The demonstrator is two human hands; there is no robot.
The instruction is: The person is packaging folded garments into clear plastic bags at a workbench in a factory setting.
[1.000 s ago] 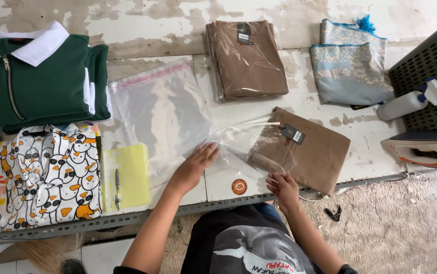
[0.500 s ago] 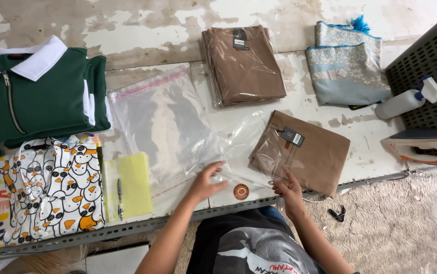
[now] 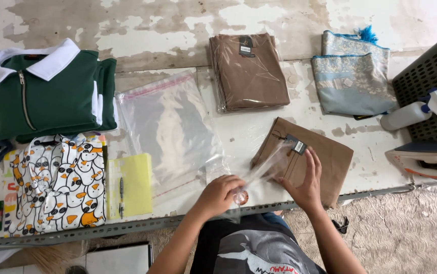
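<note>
Packages lie across the worn white table (image 3: 177, 20): a bagged brown garment (image 3: 249, 73) with a dark tag at its top edge, and a stack of clear bags (image 3: 167, 127). Near the front edge, the left hand (image 3: 221, 195) pinches a clear plastic bag (image 3: 261, 170) shut-fingered; the right hand (image 3: 304, 185) presses spread fingers on the folded brown cloth (image 3: 325, 157), just below its small dark label (image 3: 295, 144).

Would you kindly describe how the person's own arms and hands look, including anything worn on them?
Both forearms are bare up to the bottom edge of the picture, with no sleeves in view. The left hand and the right hand wear no gloves, and I can see no watch, ring or bracelet on either. Below them shows a dark shirt with a grey printed design.
</note>
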